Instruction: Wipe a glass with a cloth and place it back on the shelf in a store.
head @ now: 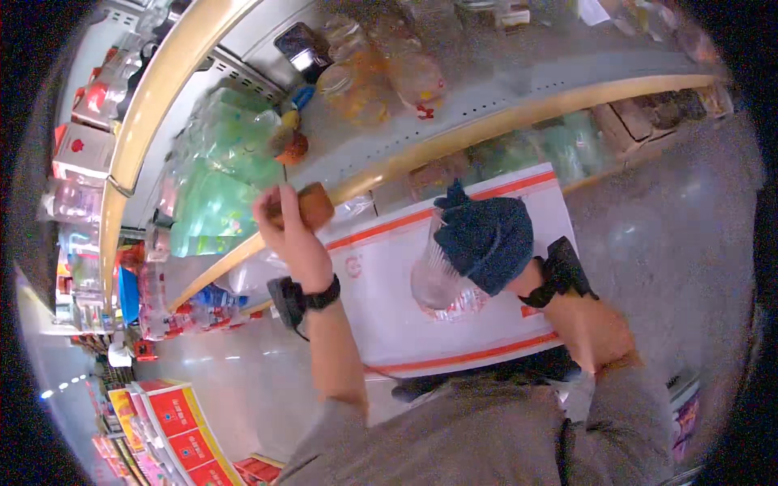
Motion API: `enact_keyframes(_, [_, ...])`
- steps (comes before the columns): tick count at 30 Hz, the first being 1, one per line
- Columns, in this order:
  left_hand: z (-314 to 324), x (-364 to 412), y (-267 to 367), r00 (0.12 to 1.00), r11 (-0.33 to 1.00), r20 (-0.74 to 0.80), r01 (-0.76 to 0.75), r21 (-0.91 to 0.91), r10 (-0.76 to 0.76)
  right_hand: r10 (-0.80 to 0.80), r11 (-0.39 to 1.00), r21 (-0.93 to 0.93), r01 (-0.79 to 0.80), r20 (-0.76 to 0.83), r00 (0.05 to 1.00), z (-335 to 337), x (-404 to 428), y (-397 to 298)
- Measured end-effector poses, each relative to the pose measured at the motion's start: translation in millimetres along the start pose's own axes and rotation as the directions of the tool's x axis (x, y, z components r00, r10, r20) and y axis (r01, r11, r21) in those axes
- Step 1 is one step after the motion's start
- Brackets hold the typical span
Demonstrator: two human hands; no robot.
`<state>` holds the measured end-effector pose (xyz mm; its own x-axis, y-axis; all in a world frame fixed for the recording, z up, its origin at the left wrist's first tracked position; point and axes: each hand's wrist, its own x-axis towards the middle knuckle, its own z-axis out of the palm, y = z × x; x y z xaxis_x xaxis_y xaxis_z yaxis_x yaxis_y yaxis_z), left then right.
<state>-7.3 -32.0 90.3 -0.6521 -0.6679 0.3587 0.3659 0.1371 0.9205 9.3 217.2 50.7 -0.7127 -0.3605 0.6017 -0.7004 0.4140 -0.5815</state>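
Note:
My left hand (298, 243), bare and wearing a black wrist strap, is raised at the front edge of a shelf. Its fingers close around a small brown block-shaped thing (317, 206), too blurred to name. A dark blue glove covers my right hand (489, 240), which grips a clear ribbed plastic container (439, 279) from above. Beneath that container is a white box (383, 328) with red stripes, close in front of my body. A round patch with red markings shows under the container; whether it is a lid or printing I cannot tell.
A grey metal shelf (504, 97) with a yellowish front edge holds clear jars (358, 91) and green plastic packages (219, 200). A small orange object (294, 149) is just beyond my left hand. More goods stand on lower shelves. Red printed cartons (182, 419) are at lower left.

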Motion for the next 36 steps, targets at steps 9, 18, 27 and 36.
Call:
enact_keyframes(9, [1,35,-62,0.898,0.577,0.341,-0.440,0.687,0.279,-0.028,0.984,-0.175,0.026,-0.008,1.000,-2,6,-8])
enact_keyframes(18, [-8,-79,-31,0.597,0.904,0.686,0.187,0.384,-0.415,-0.079,0.975,-0.214,0.067,-0.049,0.996,8,-8,24])
enact_keyframes(27, [19,-71,-7,0.619,0.716,0.577,0.694,-0.084,-0.533,-0.122,0.985,-0.102,0.136,0.134,0.983,9,1,16])
enact_keyframes(36, [23,-69,-5,0.759,0.993,0.641,0.104,0.051,-0.112,0.198,0.671,0.649,-0.358,0.309,0.930,10,3,14])
